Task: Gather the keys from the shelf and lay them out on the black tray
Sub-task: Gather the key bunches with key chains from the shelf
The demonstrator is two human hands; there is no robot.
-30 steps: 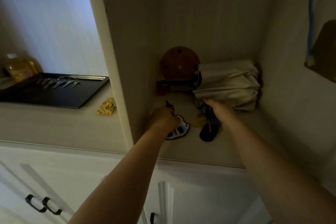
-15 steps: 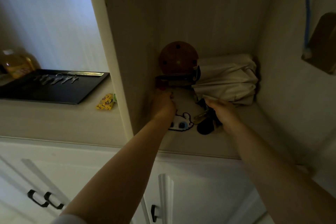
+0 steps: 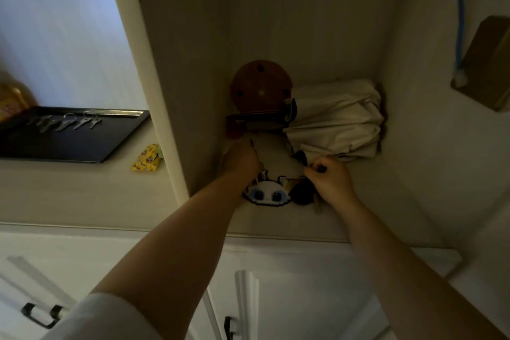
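Note:
Both hands reach into a dim shelf nook (image 3: 276, 223). My left hand (image 3: 240, 160) is closed at the top of a white pixel-bead cat charm (image 3: 266, 194) lying on the shelf. My right hand (image 3: 332, 178) is closed on a key bunch (image 3: 302, 193) with a round black fob and a key blade poking out below the hand. The charm and the bunch touch. On the counter to the left stands the black tray (image 3: 82, 146), with several silver keys (image 3: 64, 123) laid in a row near its back edge.
A round wooden disc (image 3: 260, 85) and a folded beige umbrella (image 3: 339, 121) fill the back of the nook. A yellow packet (image 3: 147, 159) lies beside the tray. A brown box (image 3: 485, 63) with a blue cable hangs on the right wall. White cabinet doors below.
Both hands pulled the charm and key bunch toward the shelf's front edge. The charm now lies face up, and my right hand has closed tighter over the bunch.

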